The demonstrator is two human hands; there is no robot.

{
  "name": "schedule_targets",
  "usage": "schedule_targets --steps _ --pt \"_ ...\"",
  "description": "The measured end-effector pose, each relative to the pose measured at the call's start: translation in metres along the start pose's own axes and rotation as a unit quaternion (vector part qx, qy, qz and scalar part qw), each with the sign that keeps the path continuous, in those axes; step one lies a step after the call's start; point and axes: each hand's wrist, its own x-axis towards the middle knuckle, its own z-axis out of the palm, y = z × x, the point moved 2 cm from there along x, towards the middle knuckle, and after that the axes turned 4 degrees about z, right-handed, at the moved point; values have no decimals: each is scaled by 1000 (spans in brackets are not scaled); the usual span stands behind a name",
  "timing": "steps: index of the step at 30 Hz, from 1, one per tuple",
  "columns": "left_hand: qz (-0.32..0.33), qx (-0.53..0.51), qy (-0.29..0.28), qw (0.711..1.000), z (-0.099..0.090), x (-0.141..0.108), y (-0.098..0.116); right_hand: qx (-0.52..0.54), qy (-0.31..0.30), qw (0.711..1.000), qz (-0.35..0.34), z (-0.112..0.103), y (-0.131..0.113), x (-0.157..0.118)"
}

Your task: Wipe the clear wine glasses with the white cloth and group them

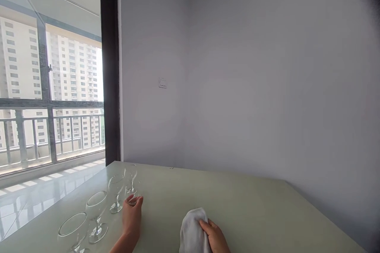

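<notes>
My left hand point(132, 215) reaches over the left part of the table, its fingers closed around the lower part of a clear stemmed glass point(135, 188). That glass is faint against the tabletop, and my fingers hide part of it. In my right hand point(216, 236) a white cloth point(193, 229) is gripped between thumb and fingers, bunched up and hanging toward the lower edge of view. Several more clear stemmed glasses stand upright in a row along the left side, among them a near one point(73, 230), another point(97, 214) beyond it and a farther one point(116, 191).
The pale green tabletop point(237, 201) reaches back to a plain grey wall point(237, 87) with a light switch point(162, 83). On the left, past a dark door frame point(110, 67), are large windows and a balcony railing point(74, 130).
</notes>
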Motion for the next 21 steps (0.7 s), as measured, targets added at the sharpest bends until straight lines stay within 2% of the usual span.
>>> schedule_targets --steps 3,7,10,12,16,19,21 --pt "45 -10 -93 995 25 -27 16 34 45 998 3 -3 -23 -6" --pt "107 -13 -193 975 54 -73 44 89 109 990 -30 -14 -67 -16" --pt "135 -2 -256 957 68 -106 56 117 130 983 -63 -22 -100 -29" --pt "146 14 -277 949 73 -125 54 132 130 979 -81 -21 -113 -38" --pt "171 18 -253 952 77 -144 28 141 101 981 -83 -6 -111 -51" --pt "194 16 -244 950 79 -144 11 112 67 988 -77 6 -91 -50" --pt "201 22 -230 952 79 -142 7 64 54 991 -105 11 -76 -46"
